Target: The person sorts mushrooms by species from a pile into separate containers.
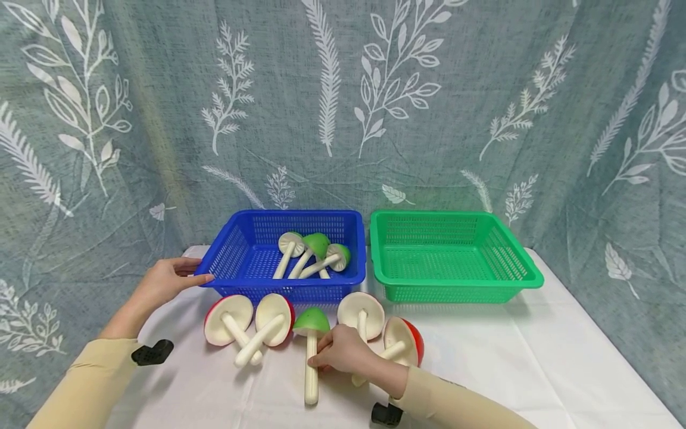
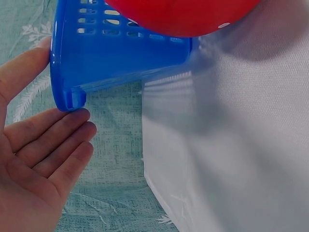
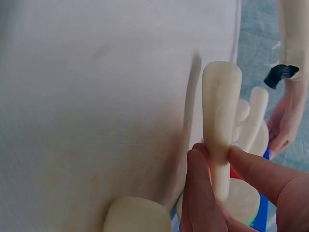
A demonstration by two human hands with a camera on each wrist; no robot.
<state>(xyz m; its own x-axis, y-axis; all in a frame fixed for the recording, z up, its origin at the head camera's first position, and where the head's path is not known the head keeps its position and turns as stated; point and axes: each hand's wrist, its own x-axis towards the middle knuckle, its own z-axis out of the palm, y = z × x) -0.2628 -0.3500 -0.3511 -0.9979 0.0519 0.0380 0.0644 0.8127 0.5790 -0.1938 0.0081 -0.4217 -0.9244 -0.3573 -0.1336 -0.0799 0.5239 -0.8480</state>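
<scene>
My right hand (image 1: 345,350) pinches the white stem (image 3: 221,101) of a green-capped toy mushroom (image 1: 312,322) between thumb and fingers, with its cap toward the baskets. At the left, my left hand (image 1: 166,283) holds the near left corner of the blue basket (image 1: 278,282). In the left wrist view the thumb and fingertips (image 2: 79,116) are on either side of its rim. Several green-capped mushrooms (image 1: 316,244) lie inside that basket. Red-capped mushrooms lie on the cloth: two crossed ones (image 1: 227,322) left of the held mushroom, two more (image 1: 404,342) to its right, partly hidden by my right hand.
A green basket (image 1: 452,292) stands right of the blue one, its mesh floor bare. Both are on a white-clothed table (image 1: 536,357). Behind hangs a grey-green curtain (image 1: 343,119) with white leaf prints.
</scene>
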